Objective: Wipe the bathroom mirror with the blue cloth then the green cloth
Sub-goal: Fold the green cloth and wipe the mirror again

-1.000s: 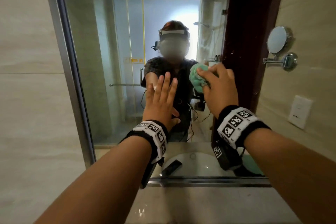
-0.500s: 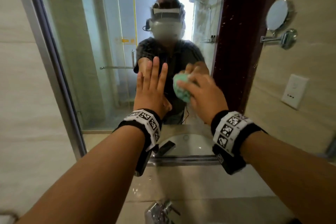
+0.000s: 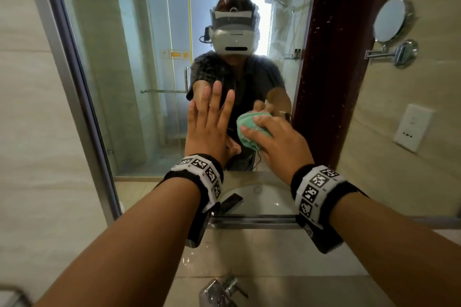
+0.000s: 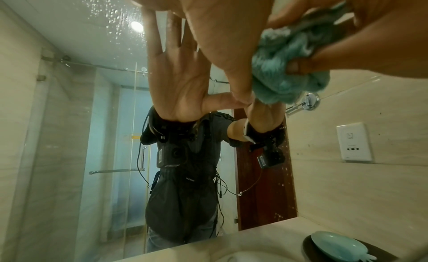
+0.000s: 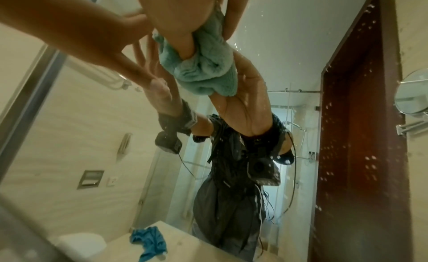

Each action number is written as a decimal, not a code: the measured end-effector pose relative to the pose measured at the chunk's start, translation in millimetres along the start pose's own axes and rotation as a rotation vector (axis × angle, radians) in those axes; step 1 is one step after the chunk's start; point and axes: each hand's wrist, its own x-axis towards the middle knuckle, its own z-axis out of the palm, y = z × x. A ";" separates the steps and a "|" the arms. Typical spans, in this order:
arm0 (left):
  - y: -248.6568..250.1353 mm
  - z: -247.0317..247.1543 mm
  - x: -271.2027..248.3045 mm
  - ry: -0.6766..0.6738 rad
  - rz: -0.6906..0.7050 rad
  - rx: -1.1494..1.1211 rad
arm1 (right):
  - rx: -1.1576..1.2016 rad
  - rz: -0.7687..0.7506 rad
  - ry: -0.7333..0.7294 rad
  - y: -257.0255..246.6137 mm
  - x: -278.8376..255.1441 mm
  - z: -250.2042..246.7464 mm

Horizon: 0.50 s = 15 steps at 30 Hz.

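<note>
1. Green terry cloth (image 3: 252, 129), bunched into a wad, is sitting in my right hand (image 3: 282, 142); the fingers are curling over it and the thumb is pinching from below, as the right wrist view (image 5: 203, 68) is showing.
2. I am pressing that wad against the glass of the large metal-framed bathroom mirror (image 3: 129, 62), low and a little right of centre, near the reflected dark red-brown wooden door (image 3: 334, 57).
3. My left hand (image 3: 209, 127) is lying flat on the glass just beside the cloth, fingers straight and slightly spread, holding nothing; its thumb is reaching toward the wad, and I cannot tell whether they are touching.
4. Water droplets (image 4: 111, 11) are speckling the mirror above the left hand, and more are dotting the glass over the reflected door (image 5: 370, 156).
5. Crumpled blue cloth (image 5: 149, 242) is lying on the pale stone counter (image 5: 190, 247), well below the hands.
6. Further out, a round chrome shaving mirror on a folding arm (image 3: 391, 20) and a white wall socket plate (image 3: 412, 129) are hanging on the beige tiled wall to the right.
7. A chrome tap (image 3: 219, 291) is showing at the bottom edge, and a pale blue dish on a dark mat (image 4: 336, 245) is resting on the counter at the right.
</note>
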 end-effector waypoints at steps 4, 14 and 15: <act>4.2 1.5 -5.9 0.015 -0.025 -0.059 | -0.019 -0.049 -0.068 2.0 1.9 -9.3; 1.0 31.0 -43.1 -0.045 0.022 -0.030 | 0.056 0.111 0.160 1.4 1.9 -3.0; 1.3 36.3 -46.9 -0.049 0.023 -0.023 | 0.029 0.077 0.127 -1.4 -11.2 6.5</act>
